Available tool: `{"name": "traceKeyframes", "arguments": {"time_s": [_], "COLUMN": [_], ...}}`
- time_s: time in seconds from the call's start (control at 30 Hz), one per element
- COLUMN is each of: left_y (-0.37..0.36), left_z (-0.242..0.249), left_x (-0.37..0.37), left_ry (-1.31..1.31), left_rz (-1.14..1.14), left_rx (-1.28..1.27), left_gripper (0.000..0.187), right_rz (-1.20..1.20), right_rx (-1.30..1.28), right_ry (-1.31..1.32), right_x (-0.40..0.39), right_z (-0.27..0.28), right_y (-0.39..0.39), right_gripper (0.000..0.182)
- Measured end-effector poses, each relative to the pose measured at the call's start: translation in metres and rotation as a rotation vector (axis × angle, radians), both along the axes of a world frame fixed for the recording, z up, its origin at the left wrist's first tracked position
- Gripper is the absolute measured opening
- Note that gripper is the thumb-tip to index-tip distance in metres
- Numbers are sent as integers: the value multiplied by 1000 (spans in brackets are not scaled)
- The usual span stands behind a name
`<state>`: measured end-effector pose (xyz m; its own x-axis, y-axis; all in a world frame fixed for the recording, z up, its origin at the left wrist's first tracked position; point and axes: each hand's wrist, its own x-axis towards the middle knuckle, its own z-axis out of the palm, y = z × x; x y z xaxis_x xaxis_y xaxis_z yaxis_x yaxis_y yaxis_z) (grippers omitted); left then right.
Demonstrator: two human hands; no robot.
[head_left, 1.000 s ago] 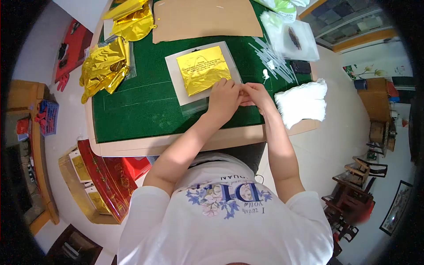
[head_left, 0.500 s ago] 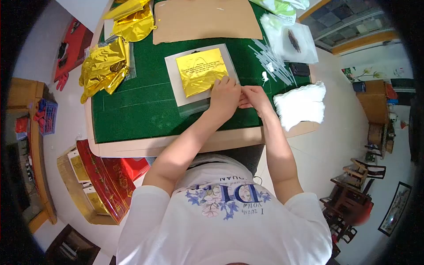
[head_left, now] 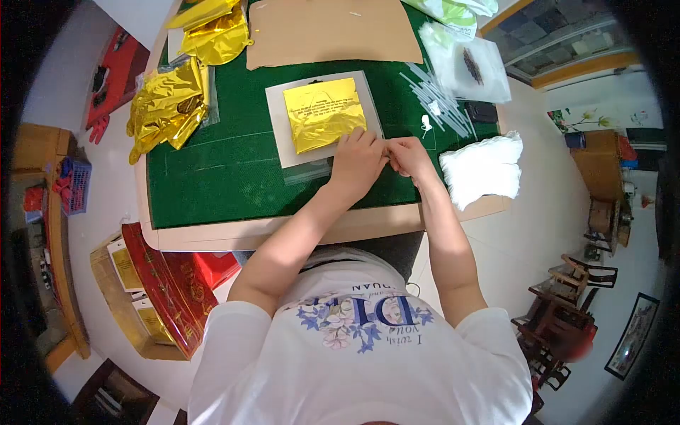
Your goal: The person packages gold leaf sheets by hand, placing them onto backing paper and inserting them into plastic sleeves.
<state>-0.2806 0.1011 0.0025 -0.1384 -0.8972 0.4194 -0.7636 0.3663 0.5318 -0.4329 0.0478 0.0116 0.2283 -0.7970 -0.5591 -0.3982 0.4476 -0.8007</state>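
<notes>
A folded gold foil sheet (head_left: 322, 113) printed with dark text lies on a pale card (head_left: 282, 142). A clear plastic bag's lower end (head_left: 306, 174) shows below the card. My left hand (head_left: 358, 161) is over the lower right corner of this packet, its fingers bent onto it and closed. Just to the right, my right hand (head_left: 409, 157) is closed in a pinch and meets the left hand at the packet's corner. Whatever lies between the right fingertips is hidden.
Gold foil pieces (head_left: 166, 106) lie at the left of the green tabletop (head_left: 212, 184), with brown cardboard (head_left: 333, 32) at the back. White sticks (head_left: 439, 103), a black case (head_left: 482, 111) and a white bundle (head_left: 482, 170) lie on the right.
My right hand has curled its fingers in tighter beside the left hand. The left hand and the packet have barely shifted.
</notes>
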Motion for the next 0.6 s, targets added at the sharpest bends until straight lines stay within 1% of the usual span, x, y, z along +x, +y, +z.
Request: {"name": "traceKeyframes", "arguments": {"time_s": [0.07,0.17,0.3,0.47,0.6], "left_y": [-3,-3,-3,-4,-4], "left_z": [-3,-9,-12,-14,-19], "left_x": [-2,-4,-5,-6,-7], "left_ry": [-87,-149,-149,-197,-171], "left_rz": [-28,-13,-2,-24,-24], "left_rx": [-1,-47,-83,-70,-91], "left_gripper": [16,16,15,13,12], "right_rz": [-12,3,-35,-7,12], "right_rx": [5,-4,21,28,14], "right_ry": [13,-6,-20,29,39], "right_x": [1,-2,-1,1,-1], "right_z": [2,-4,-4,-2,-4], "right_y": [0,-1,-1,-3,-4], "right_gripper": [30,30,30,31,30]}}
